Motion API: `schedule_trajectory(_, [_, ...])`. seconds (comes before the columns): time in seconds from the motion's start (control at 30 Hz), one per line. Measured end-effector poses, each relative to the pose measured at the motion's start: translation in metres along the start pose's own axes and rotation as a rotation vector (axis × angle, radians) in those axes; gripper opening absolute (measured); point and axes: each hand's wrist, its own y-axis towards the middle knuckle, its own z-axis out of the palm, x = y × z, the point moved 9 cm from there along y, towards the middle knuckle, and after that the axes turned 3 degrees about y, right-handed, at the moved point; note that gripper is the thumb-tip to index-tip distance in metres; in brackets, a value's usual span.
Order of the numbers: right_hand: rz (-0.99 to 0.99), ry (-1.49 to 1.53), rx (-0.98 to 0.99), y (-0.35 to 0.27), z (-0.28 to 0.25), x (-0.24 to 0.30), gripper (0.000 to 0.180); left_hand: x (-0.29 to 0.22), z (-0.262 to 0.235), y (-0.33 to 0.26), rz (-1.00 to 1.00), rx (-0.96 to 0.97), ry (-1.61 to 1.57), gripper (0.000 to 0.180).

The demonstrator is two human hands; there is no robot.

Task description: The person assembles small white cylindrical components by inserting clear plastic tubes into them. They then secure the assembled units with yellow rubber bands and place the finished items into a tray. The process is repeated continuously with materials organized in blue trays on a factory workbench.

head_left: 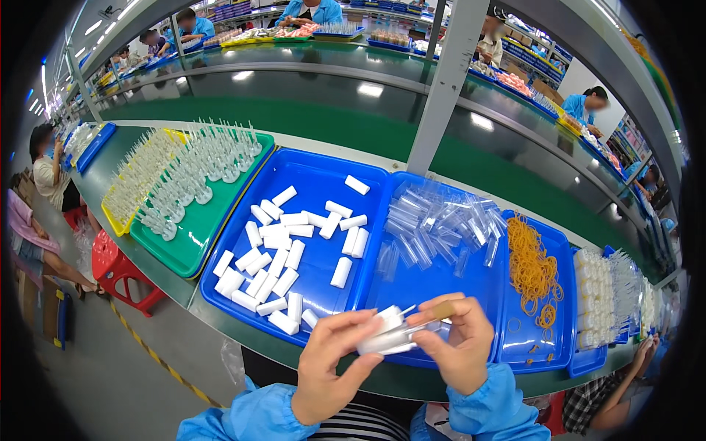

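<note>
Over the front edge of two blue trays, my left hand [331, 367] grips a white block [387, 338] between thumb and fingers. My right hand [463, 345] pinches a clear plastic piece [413, 332] against the block; a tan cover [441, 310] shows on one of its fingers. Exactly how block and plastic fit together is too small to tell. Many similar white blocks [278, 242] lie loose in the left blue tray [323, 165]. Clear plastic sleeves [434, 228] are heaped in the right blue tray [471, 312].
Orange rubber bands [533, 253] fill another blue tray [522, 334] at right, beside rows of white parts [594, 294]. Left stands a green tray [191, 246] of clear spiky pieces. A metal post [445, 95] rises behind the trays. Other people work across the conveyor [309, 92].
</note>
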Motion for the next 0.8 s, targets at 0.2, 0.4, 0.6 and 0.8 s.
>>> schedule_trajectory(0.2, [0.181,0.325,-0.01,-0.006,-0.002,-0.013,0.046,0.007,-0.013,-0.001,-0.001,-0.008,-0.24,0.019])
schedule_trajectory(0.4, [0.031,0.246,0.027,-0.016,0.01,-0.009,0.046,0.0,-0.011,-0.011,0.104,-0.063,-0.169,0.019])
schedule_trajectory(0.6, [0.029,0.224,-0.045,-0.002,-0.002,-0.002,0.045,0.0,-0.009,-0.002,0.092,-0.038,-0.238,0.028])
schedule_trajectory(0.8, [0.154,-0.031,-0.031,-0.015,-0.002,-0.026,0.064,0.0,-0.012,-0.016,0.28,-0.024,-0.075,0.032])
